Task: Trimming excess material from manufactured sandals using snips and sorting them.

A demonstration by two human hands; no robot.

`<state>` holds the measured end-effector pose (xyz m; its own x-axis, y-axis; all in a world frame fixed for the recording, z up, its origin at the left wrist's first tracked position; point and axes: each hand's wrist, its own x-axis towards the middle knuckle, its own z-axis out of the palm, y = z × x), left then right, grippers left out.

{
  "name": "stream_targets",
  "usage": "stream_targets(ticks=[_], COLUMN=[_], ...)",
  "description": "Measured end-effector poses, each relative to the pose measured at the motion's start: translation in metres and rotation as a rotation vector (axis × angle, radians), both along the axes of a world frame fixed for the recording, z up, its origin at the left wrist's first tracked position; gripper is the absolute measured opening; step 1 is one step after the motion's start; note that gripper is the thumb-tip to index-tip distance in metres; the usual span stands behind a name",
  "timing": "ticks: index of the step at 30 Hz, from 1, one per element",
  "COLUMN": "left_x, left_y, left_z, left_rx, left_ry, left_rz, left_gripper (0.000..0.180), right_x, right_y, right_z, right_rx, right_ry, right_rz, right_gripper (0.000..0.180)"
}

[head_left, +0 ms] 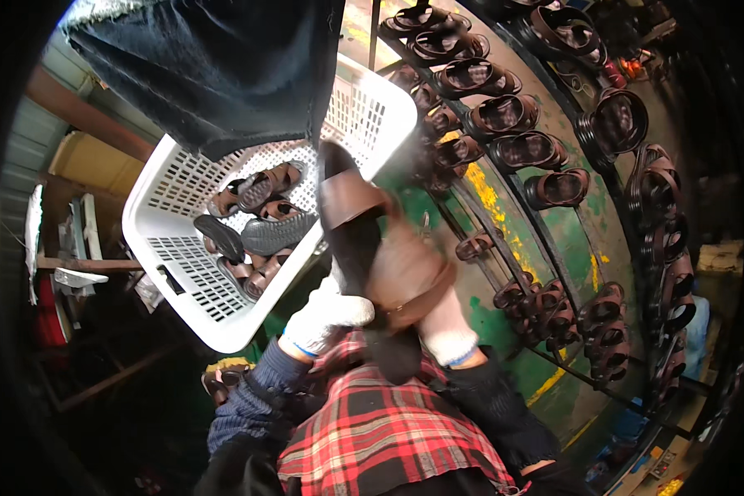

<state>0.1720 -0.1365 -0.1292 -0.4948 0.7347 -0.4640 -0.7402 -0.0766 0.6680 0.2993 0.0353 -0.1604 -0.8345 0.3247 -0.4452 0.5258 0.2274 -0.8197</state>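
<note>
A brown sandal with broad straps and a dark footbed is held up in front of me, blurred by motion. My left hand, in a white knit glove, grips the sandal's left edge with closed fingers. Gloved alike, my right hand is at its right side. Most of that hand is hidden by the sandal, so its fingers do not show. Beyond the sandal, to the left, a white plastic basket holds several brown sandals, some with dark soles facing up.
A dark cloth hangs over the basket's far part. To the right, metal racks carry rows of brown sandals. Shelving with boards stands at the left. The floor is green with yellow marks.
</note>
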Motion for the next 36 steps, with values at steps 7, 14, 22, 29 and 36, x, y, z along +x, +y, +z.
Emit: stream_targets(ticks=[7,14,22,29,36], left_x=[-0.012,-0.022,-0.031,-0.026,-0.032], left_y=[0.004,-0.004,-0.059,-0.096,-0.091], left_z=[-0.027,-0.049,-0.079,-0.102,-0.127], left_rx=[0.097,0.056,0.033,0.016,0.015], left_ry=[-0.093,-0.049,-0.019,0.011,0.056], left_rz=[0.019,0.070,0.147,0.233,0.329], left_gripper=[0.087,0.079,0.070,0.063,0.056], right_x=[-0.014,-0.045,-0.060,-0.063,-0.066], right_y=[0.004,-0.010,-0.019,-0.023,-0.034], right_z=[0.116,0.122,0.113,0.112,0.119], right_rx=[0.801,1.126,1.144,1.080,0.812], right_ry=[0.333,0.042,-0.076,-0.066,-0.097], right_rz=[0.203,0.274,0.235,0.260,0.425], right_gripper=[0.048,0.075,0.057,0.025,0.013])
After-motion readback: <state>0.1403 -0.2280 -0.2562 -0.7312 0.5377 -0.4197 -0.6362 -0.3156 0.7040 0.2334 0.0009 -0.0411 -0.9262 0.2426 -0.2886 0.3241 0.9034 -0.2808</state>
